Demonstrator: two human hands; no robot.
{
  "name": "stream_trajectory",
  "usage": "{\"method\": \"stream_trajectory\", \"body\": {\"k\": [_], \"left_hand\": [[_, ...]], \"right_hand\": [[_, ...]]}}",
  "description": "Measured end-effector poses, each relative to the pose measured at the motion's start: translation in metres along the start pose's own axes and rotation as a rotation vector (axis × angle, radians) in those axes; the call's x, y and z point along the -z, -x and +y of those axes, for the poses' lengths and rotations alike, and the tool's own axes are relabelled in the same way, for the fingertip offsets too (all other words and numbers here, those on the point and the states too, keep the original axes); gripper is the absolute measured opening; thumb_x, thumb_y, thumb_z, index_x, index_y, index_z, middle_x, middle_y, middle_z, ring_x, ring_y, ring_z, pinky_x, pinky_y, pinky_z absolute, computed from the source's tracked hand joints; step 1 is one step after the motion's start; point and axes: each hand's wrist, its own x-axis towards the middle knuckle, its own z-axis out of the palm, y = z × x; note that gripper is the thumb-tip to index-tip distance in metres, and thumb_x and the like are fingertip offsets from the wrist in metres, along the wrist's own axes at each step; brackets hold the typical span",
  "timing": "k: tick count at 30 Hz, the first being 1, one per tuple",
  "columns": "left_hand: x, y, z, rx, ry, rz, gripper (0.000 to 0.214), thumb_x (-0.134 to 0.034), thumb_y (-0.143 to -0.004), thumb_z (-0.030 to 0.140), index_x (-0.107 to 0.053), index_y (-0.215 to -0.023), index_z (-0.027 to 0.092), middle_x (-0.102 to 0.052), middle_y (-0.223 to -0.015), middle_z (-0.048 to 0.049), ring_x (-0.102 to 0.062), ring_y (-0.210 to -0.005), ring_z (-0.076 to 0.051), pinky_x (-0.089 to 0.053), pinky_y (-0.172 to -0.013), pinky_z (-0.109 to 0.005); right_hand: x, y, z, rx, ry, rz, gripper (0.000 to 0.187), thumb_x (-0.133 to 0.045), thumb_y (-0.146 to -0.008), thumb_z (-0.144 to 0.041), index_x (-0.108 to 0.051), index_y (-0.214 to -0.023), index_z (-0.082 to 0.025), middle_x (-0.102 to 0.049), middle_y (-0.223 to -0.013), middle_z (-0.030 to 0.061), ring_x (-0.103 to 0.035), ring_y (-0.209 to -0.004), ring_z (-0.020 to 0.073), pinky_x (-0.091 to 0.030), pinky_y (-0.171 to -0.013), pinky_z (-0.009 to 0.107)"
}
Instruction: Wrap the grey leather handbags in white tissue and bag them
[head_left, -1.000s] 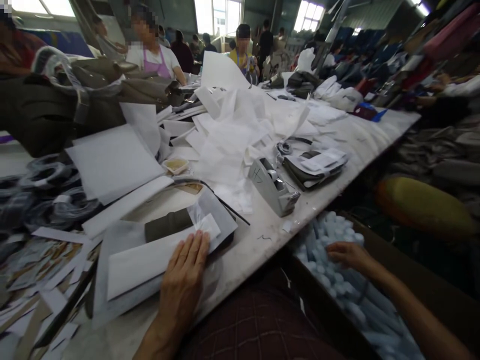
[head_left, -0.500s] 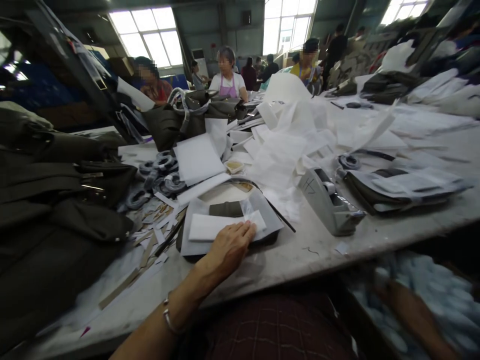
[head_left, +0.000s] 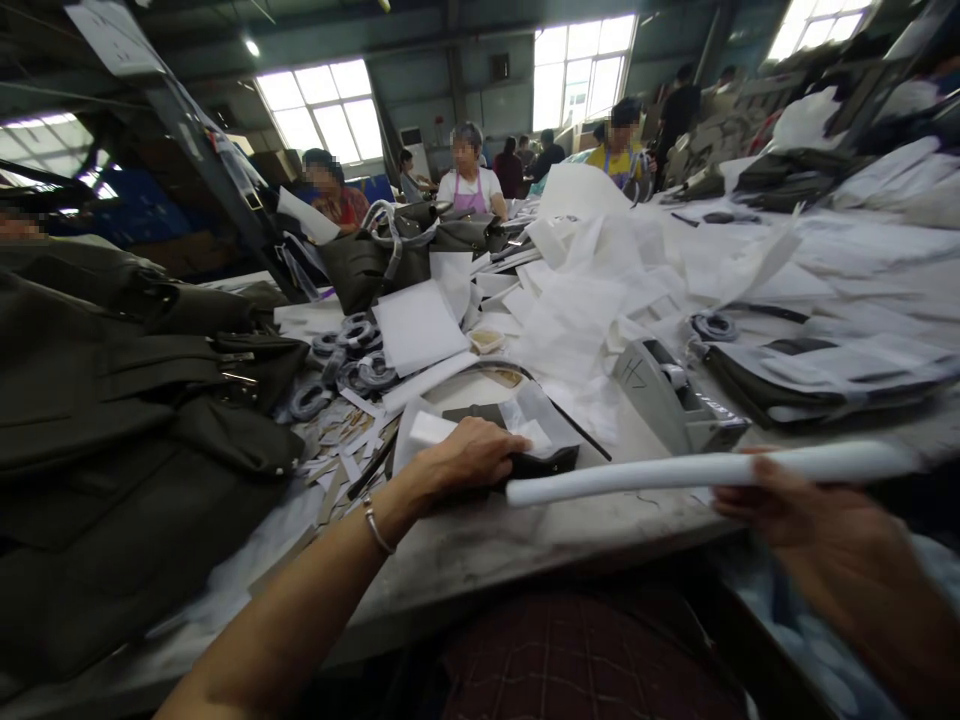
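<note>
My left hand [head_left: 476, 452] is closed over the front edge of a dark olive bag [head_left: 555, 460], fingers bent and together; the thumb is hidden. A translucent sheet [head_left: 547, 418] and a white foam strip [head_left: 433, 428] lie on this bag, partly covered by the hand. My right hand [head_left: 810, 510] grips a long white foam tube [head_left: 615, 482] near its middle, between thumb and fingers. The tube is held roughly level above the table's front edge, its left end close to the bag.
A grey tape dispenser [head_left: 660, 395] stands right of the bag, before another wrapped bag [head_left: 817, 380]. Dark bags [head_left: 142, 430] pile up at left. Wrapped rings [head_left: 360, 355], scraps and white sheets [head_left: 585, 290] litter the table. Several people sit across it; a bin of white pieces [head_left: 802, 640] is low right.
My right hand has risen from the bin at lower right, bringing up the white foam tube. My left hand has gone from lying on the foam strip to bending over the bag's edge.
</note>
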Motion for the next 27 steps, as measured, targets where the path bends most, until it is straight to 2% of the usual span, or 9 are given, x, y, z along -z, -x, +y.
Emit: {"method": "stream_trajectory", "body": {"k": [2, 5, 9, 14, 16, 19, 24, 27], "left_hand": [[0.003, -0.002, -0.005, -0.017, 0.009, -0.016, 0.040, -0.058, -0.086, 0.021, -0.062, -0.126, 0.028, -0.074, -0.100, -0.0047, -0.070, -0.090, -0.022, -0.050, -0.077, -0.027], [0.005, -0.005, -0.009, -0.035, 0.008, -0.033, 0.044, -0.059, -0.086, 0.023, -0.062, -0.129, 0.029, -0.074, -0.099, -0.0043, -0.070, -0.090, -0.022, -0.050, -0.078, -0.027], [0.007, -0.004, -0.005, -0.041, -0.021, -0.042, 0.044, -0.059, -0.085, 0.023, -0.062, -0.128, 0.028, -0.074, -0.093, -0.0057, -0.070, -0.085, -0.024, -0.051, -0.074, -0.030], [0.005, 0.001, 0.006, 0.015, -0.030, -0.013, 0.036, -0.058, -0.084, 0.022, -0.063, -0.120, 0.025, -0.074, -0.095, -0.0071, -0.071, -0.084, -0.025, -0.052, -0.069, -0.030], [0.001, 0.004, 0.011, 0.031, -0.015, 0.018, 0.031, -0.058, -0.085, 0.024, -0.062, -0.116, 0.023, -0.073, -0.099, -0.0068, -0.071, -0.084, -0.025, -0.053, -0.068, -0.030], [-0.011, 0.007, 0.022, 0.061, 0.006, 0.079, 0.029, -0.062, -0.086, 0.028, -0.058, -0.113, 0.020, -0.070, -0.103, -0.0070, -0.069, -0.090, -0.024, -0.053, -0.073, -0.031], [-0.047, 0.007, 0.041, 0.178, -0.088, 0.277, 0.033, -0.051, -0.096, 0.020, -0.050, -0.128, 0.013, -0.063, -0.123, -0.0127, -0.060, -0.114, -0.025, -0.046, -0.099, -0.040], [-0.065, 0.006, 0.043, 0.214, -0.141, 0.349, 0.033, -0.046, -0.099, 0.020, -0.050, -0.131, 0.014, -0.061, -0.128, -0.0126, -0.060, -0.115, -0.024, -0.044, -0.102, -0.040]], "right_hand": [[-0.042, 0.024, 0.015, -0.143, -0.107, -0.140, 0.049, -0.091, -0.056, -0.043, -0.065, -0.089, -0.017, -0.070, -0.073, 0.0019, -0.069, -0.062, 0.0201, -0.064, -0.063, 0.034], [-0.090, 0.051, 0.044, -0.271, -0.168, -0.229, 0.048, -0.092, -0.057, -0.038, -0.065, -0.090, -0.015, -0.071, -0.076, 0.0022, -0.072, -0.070, 0.0213, -0.065, -0.069, 0.032], [-0.125, 0.060, 0.065, -0.450, -0.336, -0.289, 0.039, -0.092, -0.057, -0.032, -0.064, -0.079, -0.015, -0.071, -0.080, 0.0033, -0.073, -0.079, 0.0214, -0.064, -0.076, 0.031], [-0.158, 0.054, 0.071, -0.596, -0.407, -0.375, 0.027, -0.085, -0.066, -0.018, -0.065, -0.084, -0.015, -0.074, -0.084, 0.0040, -0.073, -0.079, 0.0190, -0.062, -0.079, 0.032], [-0.165, 0.053, 0.072, -0.610, -0.395, -0.402, 0.024, -0.082, -0.068, -0.015, -0.067, -0.086, -0.013, -0.075, -0.087, 0.0067, -0.073, -0.079, 0.0189, -0.061, -0.079, 0.032], [-0.162, 0.051, 0.073, -0.608, -0.341, -0.451, 0.021, -0.081, -0.071, -0.019, -0.067, -0.085, -0.011, -0.076, -0.084, 0.0090, -0.073, -0.078, 0.0190, -0.061, -0.078, 0.031], [-0.149, 0.041, 0.071, -0.636, -0.021, -0.530, 0.020, -0.070, -0.084, -0.030, -0.065, -0.083, -0.010, -0.074, -0.075, 0.0097, -0.069, -0.057, 0.0159, -0.059, -0.054, 0.027], [-0.142, 0.037, 0.071, -0.647, 0.047, -0.519, 0.021, -0.065, -0.086, -0.033, -0.062, -0.082, -0.013, -0.070, -0.065, 0.0047, -0.064, -0.048, 0.0134, -0.054, -0.047, 0.025]]}}
